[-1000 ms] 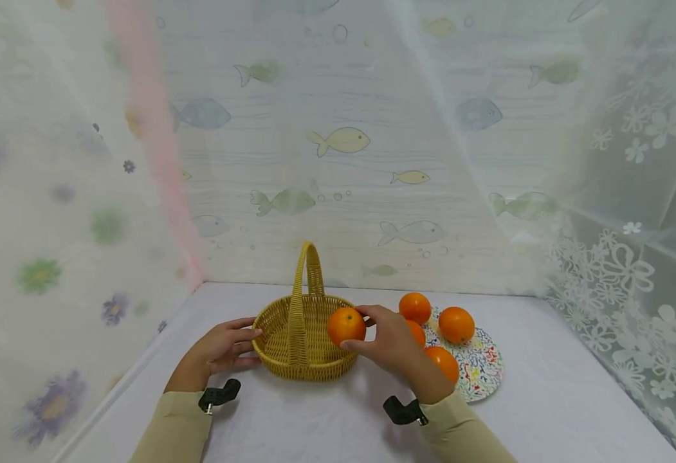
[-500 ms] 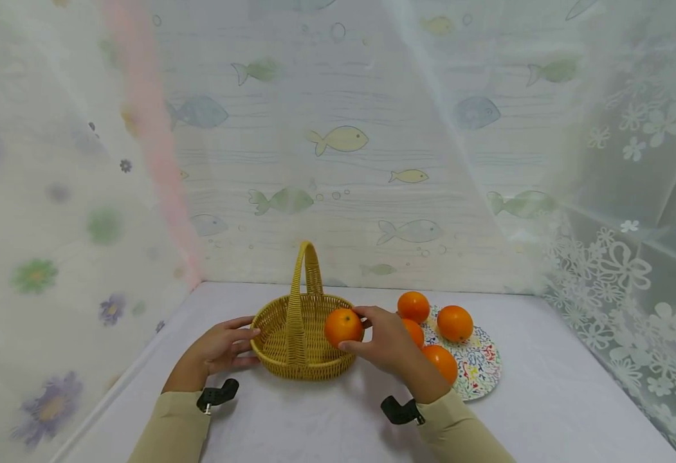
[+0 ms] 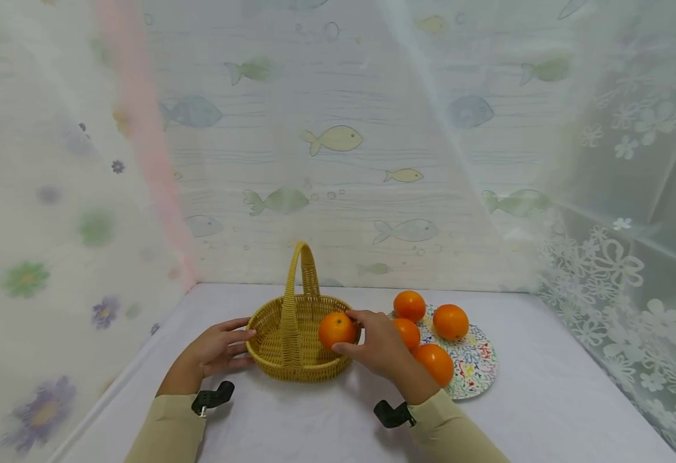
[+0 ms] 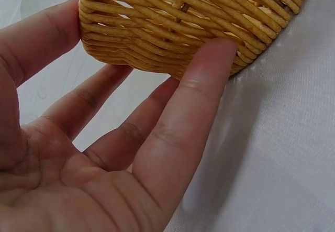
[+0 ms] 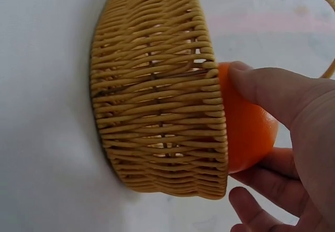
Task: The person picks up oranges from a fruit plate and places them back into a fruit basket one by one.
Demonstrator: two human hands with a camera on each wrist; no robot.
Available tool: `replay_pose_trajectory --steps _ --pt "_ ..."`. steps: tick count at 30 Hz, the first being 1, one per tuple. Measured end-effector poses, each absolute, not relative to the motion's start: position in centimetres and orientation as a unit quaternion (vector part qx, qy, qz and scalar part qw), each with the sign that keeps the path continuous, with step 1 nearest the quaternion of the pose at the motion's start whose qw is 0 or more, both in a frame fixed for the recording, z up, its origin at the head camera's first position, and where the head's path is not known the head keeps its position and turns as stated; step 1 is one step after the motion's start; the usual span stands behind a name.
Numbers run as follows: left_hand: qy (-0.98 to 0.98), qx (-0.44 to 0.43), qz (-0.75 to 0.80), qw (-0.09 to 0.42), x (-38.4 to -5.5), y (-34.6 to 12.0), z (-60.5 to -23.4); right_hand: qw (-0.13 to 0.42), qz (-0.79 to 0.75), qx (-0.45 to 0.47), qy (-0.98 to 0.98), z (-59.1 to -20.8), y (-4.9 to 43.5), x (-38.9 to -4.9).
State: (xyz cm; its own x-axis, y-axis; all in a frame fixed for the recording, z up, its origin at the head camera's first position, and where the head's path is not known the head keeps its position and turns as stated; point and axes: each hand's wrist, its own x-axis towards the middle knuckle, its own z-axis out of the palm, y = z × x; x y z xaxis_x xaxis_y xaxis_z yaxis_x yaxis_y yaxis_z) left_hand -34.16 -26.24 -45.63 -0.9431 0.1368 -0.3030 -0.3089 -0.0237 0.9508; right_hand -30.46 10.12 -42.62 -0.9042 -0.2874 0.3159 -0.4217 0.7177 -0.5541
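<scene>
A yellow woven basket (image 3: 268, 366) with a tall arched handle stands on the white cloth. At its left end, my left hand (image 3: 222, 350) rests extended fingers against the weave, which the left wrist view shows close up. Over the right rim, my right hand (image 3: 379, 344) holds an orange (image 3: 336, 330) between thumb and fingers, partly down inside the basket. In the right wrist view the rim hides the lower part of this orange (image 5: 248, 130). Right of my right hand lies a plate with a colourful speckled pattern (image 3: 476, 360), bearing several oranges (image 3: 451, 322).
White cloth (image 3: 303, 424) covers the table. Sheer curtains with fish (image 3: 338, 138) hang behind it, and flowered curtains (image 3: 42, 276) close in the left and right sides. A dark wrist device (image 3: 392, 415) sits on each sleeve cuff.
The orange in my right hand has moved slightly left and lower into the basket. My left hand stays at the basket's side. The whole head view has shifted a little.
</scene>
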Motion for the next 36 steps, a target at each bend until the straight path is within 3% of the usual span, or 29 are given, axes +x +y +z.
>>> replay_pose_trajectory --steps 7,36 --pt "0.680 -0.059 0.714 0.156 -33.97 -26.28 -45.52 0.117 0.317 0.181 -0.924 -42.79 9.70 -30.33" --pt "0.673 -0.062 0.720 0.159 -33.99 -26.44 -45.60 0.084 0.314 0.168 -0.930 -43.42 9.69 -30.80"
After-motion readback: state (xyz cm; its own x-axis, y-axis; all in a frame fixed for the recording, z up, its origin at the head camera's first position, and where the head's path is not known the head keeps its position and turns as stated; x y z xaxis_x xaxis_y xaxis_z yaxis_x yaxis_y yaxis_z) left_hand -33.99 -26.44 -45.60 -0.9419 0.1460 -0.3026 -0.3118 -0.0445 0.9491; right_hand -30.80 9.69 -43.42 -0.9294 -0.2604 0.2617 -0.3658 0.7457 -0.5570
